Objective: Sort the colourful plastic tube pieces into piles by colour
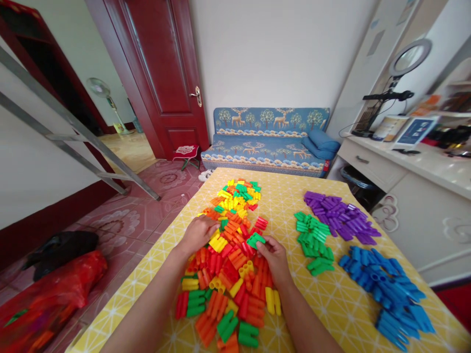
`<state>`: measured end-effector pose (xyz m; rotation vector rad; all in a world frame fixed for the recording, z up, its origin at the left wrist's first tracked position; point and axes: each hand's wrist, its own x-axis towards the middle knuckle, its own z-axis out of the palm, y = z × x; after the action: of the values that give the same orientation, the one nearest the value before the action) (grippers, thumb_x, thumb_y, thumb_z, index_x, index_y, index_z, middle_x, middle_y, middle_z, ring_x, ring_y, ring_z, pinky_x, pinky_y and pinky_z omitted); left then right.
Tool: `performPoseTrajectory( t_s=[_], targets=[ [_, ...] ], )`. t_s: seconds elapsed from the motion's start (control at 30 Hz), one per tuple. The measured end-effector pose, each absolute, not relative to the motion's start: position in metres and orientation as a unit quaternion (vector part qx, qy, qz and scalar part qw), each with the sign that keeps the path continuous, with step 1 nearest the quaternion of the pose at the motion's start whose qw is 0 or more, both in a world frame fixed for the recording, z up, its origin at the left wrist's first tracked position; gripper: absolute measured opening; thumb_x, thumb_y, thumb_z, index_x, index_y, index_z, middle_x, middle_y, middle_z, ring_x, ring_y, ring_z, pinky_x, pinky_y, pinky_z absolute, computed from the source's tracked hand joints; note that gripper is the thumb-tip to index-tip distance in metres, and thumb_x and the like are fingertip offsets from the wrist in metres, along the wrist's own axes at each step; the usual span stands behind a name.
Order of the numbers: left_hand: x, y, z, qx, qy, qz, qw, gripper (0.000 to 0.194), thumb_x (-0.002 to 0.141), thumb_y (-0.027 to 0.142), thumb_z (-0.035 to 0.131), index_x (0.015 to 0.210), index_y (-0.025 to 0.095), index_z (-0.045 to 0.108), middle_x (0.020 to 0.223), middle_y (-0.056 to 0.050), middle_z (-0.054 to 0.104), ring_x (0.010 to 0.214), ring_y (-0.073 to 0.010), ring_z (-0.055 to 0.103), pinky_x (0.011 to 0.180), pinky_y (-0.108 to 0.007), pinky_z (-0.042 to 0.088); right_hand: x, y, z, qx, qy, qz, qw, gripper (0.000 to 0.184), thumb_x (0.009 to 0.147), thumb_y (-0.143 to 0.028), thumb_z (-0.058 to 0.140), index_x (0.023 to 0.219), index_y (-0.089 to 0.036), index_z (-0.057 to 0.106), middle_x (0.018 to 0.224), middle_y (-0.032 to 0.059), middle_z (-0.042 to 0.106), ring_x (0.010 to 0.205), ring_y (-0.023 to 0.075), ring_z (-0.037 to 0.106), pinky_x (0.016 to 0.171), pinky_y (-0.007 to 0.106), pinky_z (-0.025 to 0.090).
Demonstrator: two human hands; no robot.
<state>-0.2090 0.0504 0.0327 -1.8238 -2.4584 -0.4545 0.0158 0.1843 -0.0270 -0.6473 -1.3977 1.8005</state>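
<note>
A long mixed pile of ridged plastic building pieces (231, 264), in orange, red, yellow and green, runs down the middle of the table. My right hand (275, 257) pinches a green building piece (255, 240) between thumb and fingers, just above the pile's right side. On the pile's left side lies my left hand (200, 233), its fingers curled down among the pieces. What those fingertips hold, if anything, is hidden. A yellow piece (218, 243) lies just beside them.
On the yellow patterned tablecloth (283, 196), sorted heaps stand at right: green pieces (312, 238), purple pieces (338, 215) and blue pieces (386, 289). A red plastic bag (69, 284) lies on the floor at left, near a metal ladder (91, 142). Behind the table is a blue sofa (257, 144).
</note>
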Motion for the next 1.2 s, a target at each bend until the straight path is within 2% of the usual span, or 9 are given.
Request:
performPoseTrajectory(
  t_s=[0.17, 0.27, 0.37, 0.43, 0.63, 0.83, 0.93, 1.03, 1.2],
  targets=[
    [-0.217, 0.04, 0.037, -0.531, -0.844, -0.067, -0.026, 0.031, 0.087, 0.034, 0.048, 0.067, 0.022, 0.069, 0.064, -0.004, 0.066, 0.065, -0.018, 0.061, 0.061, -0.026, 0.037, 0.015, 0.186, -0.033, -0.256, -0.546, 0.704, 0.375, 0.033, 0.065, -0.043, 0.08, 0.084, -0.018, 0.069, 0.065, -0.0009, 0.065, 0.056, 0.0114, 0.053, 0.055, 0.024, 0.044],
    [-0.223, 0.048, 0.032, -0.547, -0.833, -0.082, -0.029, 0.013, 0.076, 0.023, 0.059, 0.072, 0.022, 0.071, 0.076, -0.004, 0.069, 0.074, -0.0193, 0.064, 0.065, -0.025, 0.04, 0.016, 0.185, -0.032, -0.256, -0.546, 0.704, 0.374, 0.033, 0.065, -0.043, 0.08, 0.084, -0.018, 0.069, 0.066, -0.0006, 0.065, 0.056, 0.0115, 0.053, 0.055, 0.024, 0.044],
    [-0.23, 0.061, 0.024, -0.611, -0.781, -0.121, -0.043, 0.032, 0.068, 0.008, 0.057, 0.091, 0.025, 0.073, 0.094, -0.004, 0.069, 0.09, -0.0195, 0.064, 0.076, -0.025, 0.044, 0.016, 0.185, -0.03, -0.259, -0.545, 0.704, 0.375, 0.034, 0.063, -0.043, 0.08, 0.083, -0.018, 0.069, 0.064, -0.001, 0.064, 0.054, 0.0113, 0.052, 0.054, 0.025, 0.044],
    [-0.232, 0.068, 0.02, -0.638, -0.759, -0.123, -0.05, 0.039, 0.069, 0.005, 0.055, 0.096, 0.026, 0.073, 0.098, -0.004, 0.068, 0.093, -0.0194, 0.063, 0.078, -0.025, 0.044, 0.016, 0.185, -0.029, -0.259, -0.54, 0.707, 0.375, 0.034, 0.062, -0.043, 0.081, 0.082, -0.018, 0.069, 0.063, -0.0011, 0.064, 0.054, 0.0115, 0.052, 0.054, 0.025, 0.044],
    [-0.233, 0.071, 0.02, -0.644, -0.76, -0.082, -0.031, 0.027, 0.071, 0.011, 0.058, 0.089, 0.027, 0.072, 0.096, -0.004, 0.065, 0.092, -0.0197, 0.062, 0.076, -0.025, 0.045, 0.015, 0.184, -0.026, -0.258, -0.536, 0.711, 0.375, 0.035, 0.061, -0.044, 0.081, 0.082, -0.018, 0.069, 0.061, -0.0018, 0.063, 0.053, 0.0116, 0.051, 0.054, 0.025, 0.044],
    [-0.232, 0.069, 0.026, -0.621, -0.769, -0.137, -0.065, 0.021, 0.074, 0.019, 0.059, 0.091, 0.025, 0.069, 0.089, -0.001, 0.066, 0.084, -0.0178, 0.062, 0.074, -0.025, 0.045, 0.015, 0.183, -0.024, -0.26, -0.534, 0.711, 0.377, 0.033, 0.062, -0.044, 0.081, 0.08, -0.018, 0.069, 0.06, -0.002, 0.062, 0.053, 0.0119, 0.051, 0.054, 0.026, 0.043],
    [-0.233, 0.078, 0.028, -0.592, -0.788, -0.162, -0.057, 0.033, 0.074, 0.025, 0.061, 0.106, 0.027, 0.067, 0.097, -0.002, 0.066, 0.086, -0.019, 0.063, 0.077, -0.026, 0.045, 0.016, 0.184, -0.025, -0.26, -0.539, 0.71, 0.372, 0.034, 0.062, -0.044, 0.081, 0.082, -0.018, 0.07, 0.062, -0.0016, 0.063, 0.054, 0.0124, 0.051, 0.054, 0.026, 0.043],
    [-0.233, 0.09, 0.027, -0.604, -0.783, -0.128, -0.074, 0.048, 0.071, 0.024, 0.064, 0.119, 0.031, 0.064, 0.103, -0.004, 0.064, 0.094, -0.0225, 0.063, 0.081, -0.028, 0.046, 0.016, 0.185, -0.026, -0.257, -0.54, 0.711, 0.37, 0.034, 0.063, -0.044, 0.081, 0.082, -0.019, 0.069, 0.063, -0.0014, 0.064, 0.055, 0.0122, 0.052, 0.055, 0.025, 0.044],
    [-0.23, 0.102, 0.018, -0.595, -0.793, -0.089, -0.094, 0.052, 0.069, 0.018, 0.064, 0.12, 0.031, 0.063, 0.102, -0.006, 0.06, 0.096, -0.0244, 0.063, 0.084, -0.031, 0.047, 0.016, 0.184, -0.026, -0.257, -0.54, 0.712, 0.368, 0.033, 0.063, -0.044, 0.081, 0.082, -0.018, 0.069, 0.063, -0.0017, 0.063, 0.056, 0.0119, 0.052, 0.055, 0.025, 0.044]
  ],
)
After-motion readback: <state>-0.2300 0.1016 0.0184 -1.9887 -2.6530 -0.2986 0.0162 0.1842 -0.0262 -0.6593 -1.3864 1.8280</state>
